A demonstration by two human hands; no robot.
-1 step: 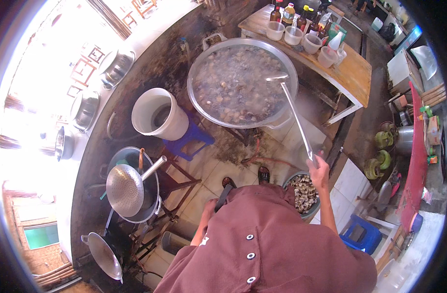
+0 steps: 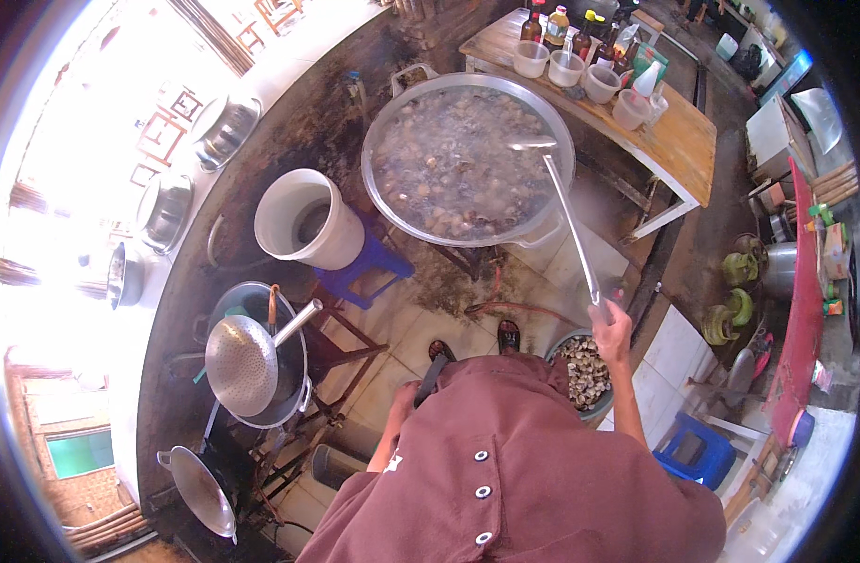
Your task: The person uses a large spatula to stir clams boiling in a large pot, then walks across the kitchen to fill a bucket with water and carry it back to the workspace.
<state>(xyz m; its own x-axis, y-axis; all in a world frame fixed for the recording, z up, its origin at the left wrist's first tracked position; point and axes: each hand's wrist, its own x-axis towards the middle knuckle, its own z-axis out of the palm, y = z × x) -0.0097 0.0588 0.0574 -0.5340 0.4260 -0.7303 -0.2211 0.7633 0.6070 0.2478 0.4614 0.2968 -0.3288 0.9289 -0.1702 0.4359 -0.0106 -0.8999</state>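
My right hand (image 2: 611, 328) is closed round the grip of a long-handled metal spatula (image 2: 573, 220). Its pale head lies at the surface of the cloudy, steaming liquid in a large round pot (image 2: 367, 178), near the right side. Shellfish (image 2: 449, 169) crowd that liquid. Low on the left, my left hand (image 2: 404, 402) hangs by the brown garment, beside a dark strip (image 2: 431, 379). Its fingers are mostly hidden, so whether it grips the strip cannot be made out. Near my right forearm, a basin (image 2: 594, 410) full of shellfish stands on the floor.
A white bucket (image 2: 345, 230) rests on a blue stool (image 2: 378, 272) left of the pot. A perforated skimmer (image 2: 242, 366) lies across a metal pot (image 2: 303, 375). Bottles and plastic tubs crowd a wooden table (image 2: 683, 145) at the far right. A hose (image 2: 519, 308) crosses the tiles.
The spatula's head has shifted slightly away from me in the pot, its handle tilting a little with it. My left hand stays where it was.
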